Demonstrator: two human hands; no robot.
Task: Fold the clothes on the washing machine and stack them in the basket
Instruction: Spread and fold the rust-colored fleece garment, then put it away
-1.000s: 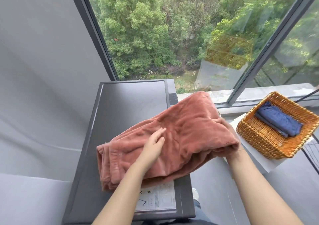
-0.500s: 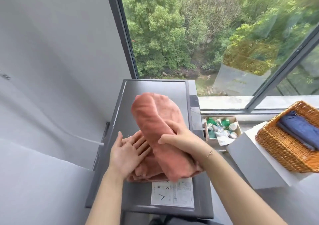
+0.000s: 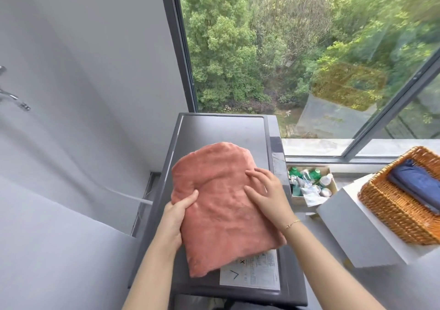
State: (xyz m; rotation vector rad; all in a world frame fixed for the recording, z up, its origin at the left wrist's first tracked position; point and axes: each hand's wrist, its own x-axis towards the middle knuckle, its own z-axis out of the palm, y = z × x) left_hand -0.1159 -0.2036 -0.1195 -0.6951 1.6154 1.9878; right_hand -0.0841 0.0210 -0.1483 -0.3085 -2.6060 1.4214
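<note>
**On the washer lid, both hands on the folded cloth**

On top of the washer (image 3: 221,129) I see both forearms reaching in from the bottom edge, angled toward each other. The left hand (image 3: 177,212) lies at the cloth's left edge, thumb on top and pointing up toward the far end, the other fingers tucked under or behind the edge, so it grips that side. The right hand (image 3: 266,193) rests flat on the upper right part of the cloth, fingers spread and straight, pressing down and holding nothing. A thin bracelet (image 3: 292,223) sits on that wrist.

Between the hands lies the cloth (image 3: 221,209), a pink fleece piece folded into a thick, rough rectangle. It runs lengthwise along the lid, tilted a little so its near end leans right. The far end is rounded and lies about mid-lid; the near end covers the top left corner of a printed label (image 3: 252,274) stuck to the lid's front.

Right of the washer, lower down, a box (image 3: 332,186) of bottles stands beneath the window sill. Further right a wicker basket (image 3: 390,212) sits on a white stand (image 3: 357,233), well apart from the cloth. A folded blue garment (image 3: 419,186) lies inside the basket. Behind it all a window (image 3: 297,48) looks out on trees, and a grey wall (image 3: 83,71) fills the left side.
</note>
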